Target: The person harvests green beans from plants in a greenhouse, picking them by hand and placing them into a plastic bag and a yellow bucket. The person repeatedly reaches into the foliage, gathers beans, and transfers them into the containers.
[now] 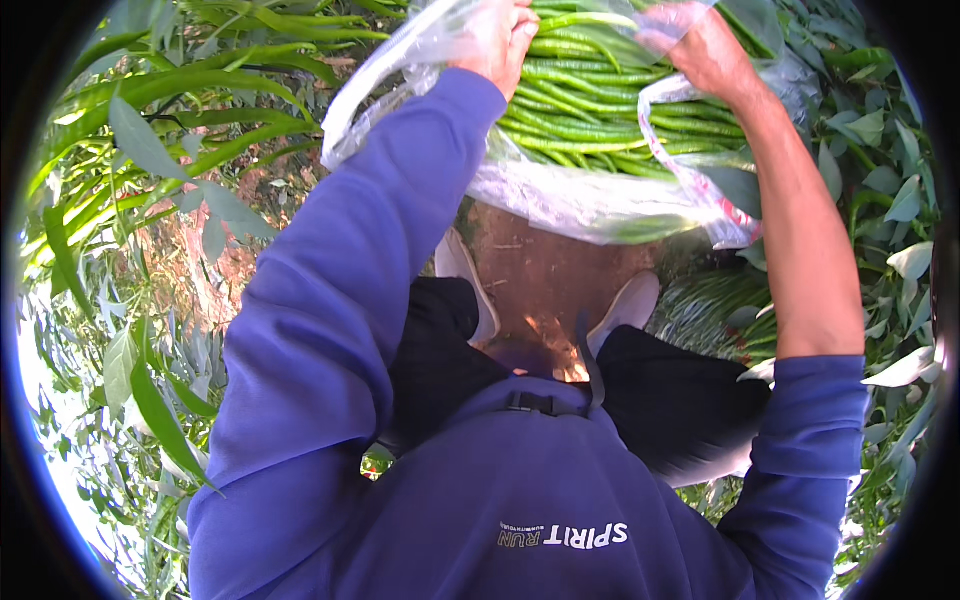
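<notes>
A clear plastic bag [577,202] lies spread in front of me, filled with long green chili peppers [577,97] laid mostly side by side. At the bag's left side, my left hand [501,46] has its fingers curled against the plastic, with the thumb beside the peppers. Clear film covers the fingers of my right hand [697,49], which rests over the right part of the peppers. Whether those fingers grip anything is hard to see. A bag handle [667,142] with red printing loops down over the peppers near my right wrist.
Pepper plants with long green pods [225,90] hang close on the left. Leafy plants [885,165] crowd the right side. More long green peppers [712,307] lie on the ground beside my right shoe [626,307]. Bare brown soil [547,262] shows between my feet.
</notes>
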Demonstrator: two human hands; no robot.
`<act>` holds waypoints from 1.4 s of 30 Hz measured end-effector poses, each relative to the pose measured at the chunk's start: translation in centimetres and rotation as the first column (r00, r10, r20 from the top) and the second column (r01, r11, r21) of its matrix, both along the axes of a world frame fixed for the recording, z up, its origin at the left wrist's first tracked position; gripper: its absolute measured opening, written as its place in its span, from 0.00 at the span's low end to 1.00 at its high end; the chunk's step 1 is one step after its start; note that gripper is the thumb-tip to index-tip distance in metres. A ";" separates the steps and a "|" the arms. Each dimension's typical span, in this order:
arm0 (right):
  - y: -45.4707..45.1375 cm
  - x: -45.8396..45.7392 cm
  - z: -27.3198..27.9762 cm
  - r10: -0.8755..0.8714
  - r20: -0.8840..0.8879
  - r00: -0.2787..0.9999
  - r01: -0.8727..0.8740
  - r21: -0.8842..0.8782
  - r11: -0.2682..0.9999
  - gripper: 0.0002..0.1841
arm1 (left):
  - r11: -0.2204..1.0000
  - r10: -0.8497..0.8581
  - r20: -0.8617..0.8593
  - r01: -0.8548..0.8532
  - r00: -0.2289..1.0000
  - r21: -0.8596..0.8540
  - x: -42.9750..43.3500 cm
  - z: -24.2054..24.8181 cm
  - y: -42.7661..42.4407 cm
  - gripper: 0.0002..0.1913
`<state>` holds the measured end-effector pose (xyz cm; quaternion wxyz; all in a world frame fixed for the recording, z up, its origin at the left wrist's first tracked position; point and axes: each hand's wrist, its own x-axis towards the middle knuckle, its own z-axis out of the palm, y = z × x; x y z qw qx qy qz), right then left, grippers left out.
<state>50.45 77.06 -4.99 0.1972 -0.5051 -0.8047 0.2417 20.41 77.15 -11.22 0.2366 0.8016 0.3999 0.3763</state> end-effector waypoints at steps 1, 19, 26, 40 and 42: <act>-0.1 0.5 0.0 -0.063 0.245 0.968 0.100 -0.145 0.984 0.08 | 0.999 -0.017 0.005 0.017 1.000 -0.031 0.0 -0.2 -0.2 0.06; -1.3 -2.0 1.0 -0.156 0.379 0.912 0.261 -0.242 0.935 0.11 | 0.998 -0.025 -0.232 0.036 0.973 0.046 1.4 1.9 -1.8 0.17; -2.3 -2.5 2.5 -0.273 0.213 0.938 0.335 -0.352 0.874 0.20 | 0.980 0.010 -0.517 0.095 0.856 0.176 6.9 2.8 -3.9 0.34; 0.8 -3.2 9.3 -0.546 -0.668 0.505 0.145 -0.558 0.817 0.25 | 0.992 -0.005 -0.379 0.054 0.925 0.118 6.3 0.9 -3.2 0.23; -1.1 -3.1 8.5 -0.422 -0.321 0.848 0.201 -0.542 0.816 0.31 | 0.992 -0.001 -0.370 0.046 0.929 0.114 6.3 0.9 -3.1 0.24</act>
